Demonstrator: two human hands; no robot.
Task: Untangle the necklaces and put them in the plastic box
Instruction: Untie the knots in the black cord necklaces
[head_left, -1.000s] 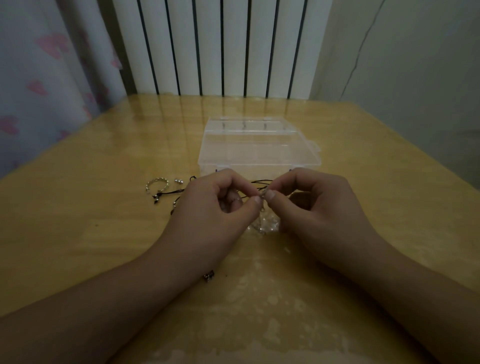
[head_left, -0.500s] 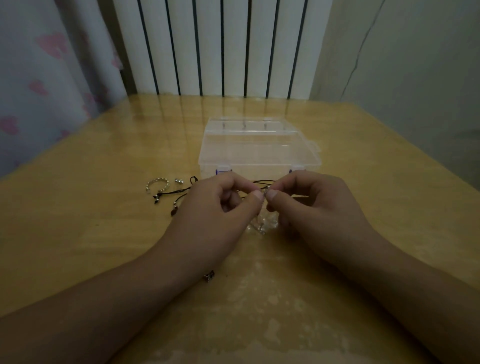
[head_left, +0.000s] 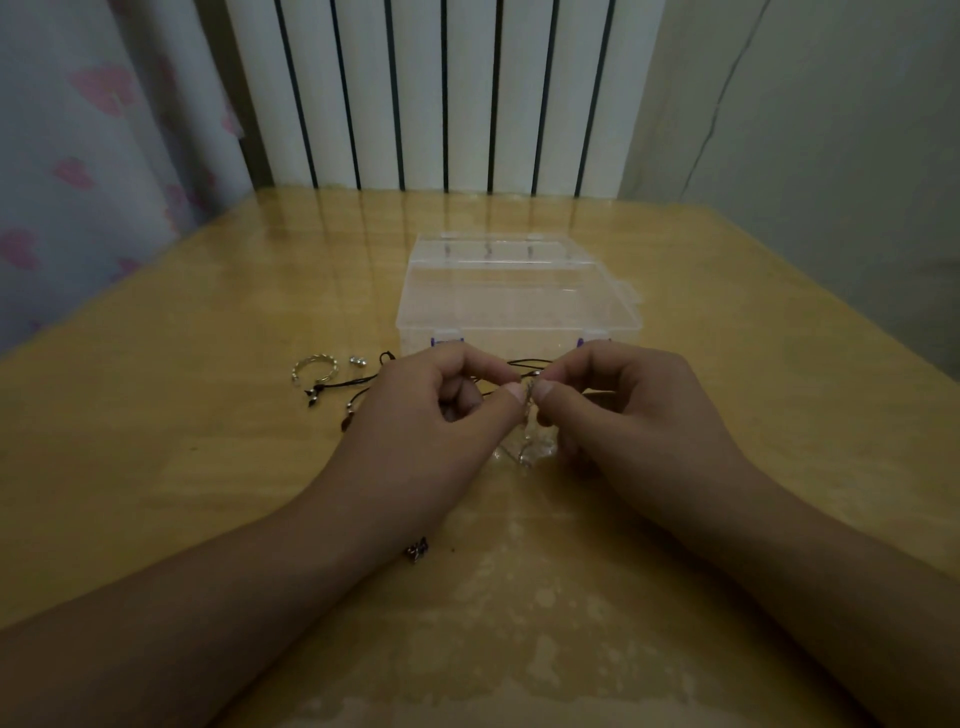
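Note:
A clear plastic box (head_left: 514, 306) with purple latches stands shut at the table's middle, just beyond my hands. My left hand (head_left: 436, 415) and my right hand (head_left: 623, 405) meet thumb to thumb in front of it, both pinching a thin silver necklace chain (head_left: 527, 415) that hangs down to a small heap on the table. Black cord necklaces (head_left: 345, 387) trail from under my left hand out to the left, with small dark beads at the ends. Part of the tangle is hidden by my fingers.
A silver ring-like bangle (head_left: 314, 369) and two small silver beads (head_left: 356, 361) lie left of the box. A small dark charm (head_left: 417, 550) lies by my left wrist. The wooden table (head_left: 156, 467) meets a white radiator at the back and a curtain on the left.
Both hands have shifted slightly away from me, toward the box, still pinching the chain. The fingers have worked the chain a little; nothing else has moved.

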